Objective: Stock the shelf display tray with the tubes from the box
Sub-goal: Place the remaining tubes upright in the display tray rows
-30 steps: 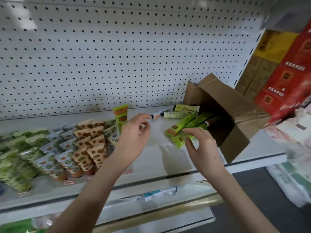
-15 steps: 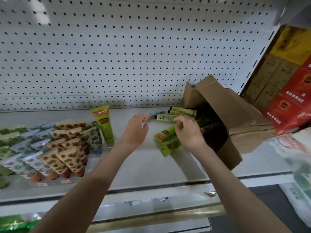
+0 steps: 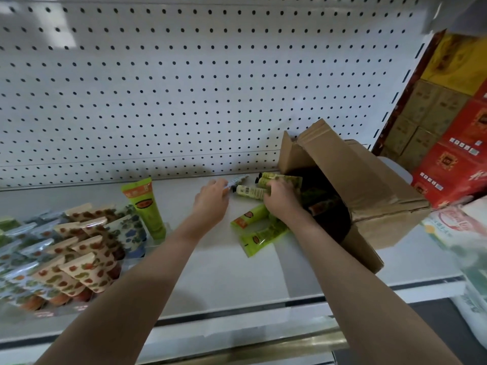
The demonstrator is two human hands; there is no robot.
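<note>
Both hands have pushed further back along the shelf (image 3: 224, 272) since a moment ago, and the right hand (image 3: 280, 200) has left the green tubes (image 3: 250, 216) for the paler ones at the mouth of the box (image 3: 355, 185)! On the labels, an upright green tube (image 3: 146, 204) left of centre carries an orange band with white characters, too blurred to read, and the green tubes lying flat at centre show orange patches, equally unreadable. A barcode shows on the pale tube (image 3: 249, 191). White stickers dot the red cartons (image 3: 458, 164) at the right edge, none legible. Now the hands: the right hand's fingers curl over the pale tube, gripping it just outside the tipped cardboard box, while more tubes sit dark inside. At centre, the left hand (image 3: 212, 200) is curled too, its fingertips pinching the near end of a thin grey tube (image 3: 237, 180) by the pegboard (image 3: 184, 88). Over at lower left, the display tray (image 3: 157, 243) holds rows of patterned tubes (image 3: 79, 264), with the upright green tube at its right end.
</note>
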